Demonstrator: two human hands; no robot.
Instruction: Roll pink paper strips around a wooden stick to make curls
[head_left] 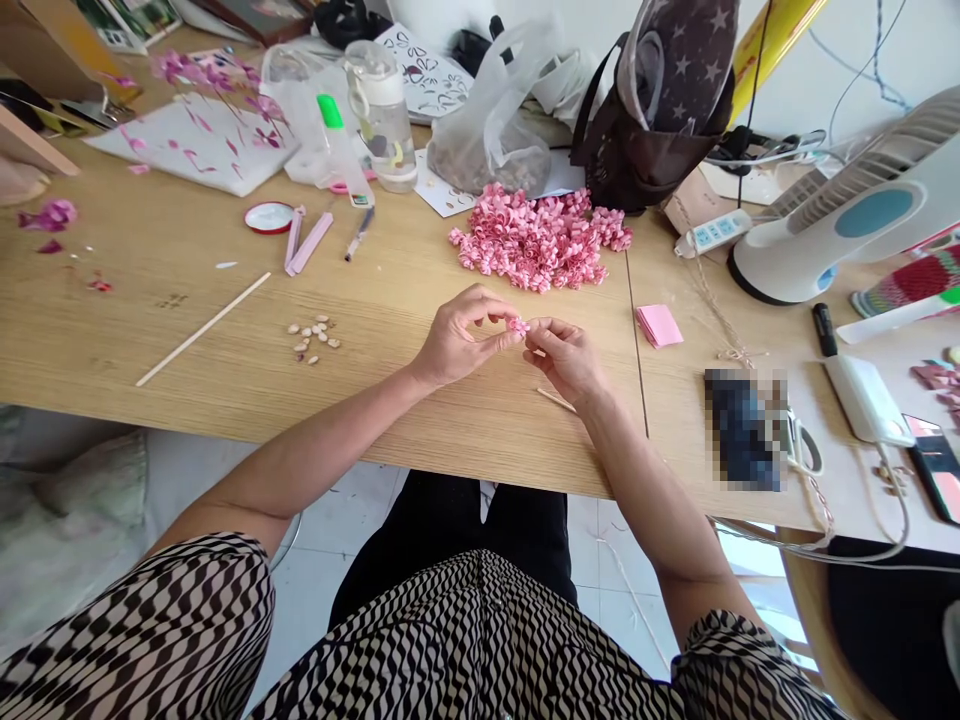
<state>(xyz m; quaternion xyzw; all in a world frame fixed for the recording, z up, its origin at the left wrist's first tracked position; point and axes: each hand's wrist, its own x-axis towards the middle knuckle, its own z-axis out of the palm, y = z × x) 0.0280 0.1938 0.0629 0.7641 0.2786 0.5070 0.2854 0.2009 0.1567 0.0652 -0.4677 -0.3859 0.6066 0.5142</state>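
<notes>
Between my two hands, just above the table, is a small pink paper flower (517, 326). My left hand (466, 338) pinches it from the left with thumb and fingertips. My right hand (561, 352) is closed at its right edge, thumb and forefinger pressed together on it. Just beyond the hands lies a large heap of similar pink paper flowers (536, 240). Under my right wrist a thin stick (555, 400) shows in part. Right of that hand is a small stack of pink paper squares (659, 326).
Left of my hands lie several pale seeds or shells (313, 336) and a long wooden stick (202, 330). Farther back stand a glue bottle (345, 150), a water bottle (386, 120) and a plastic bag (491, 130). A white fan (840, 220) and a power strip (712, 233) occupy the right.
</notes>
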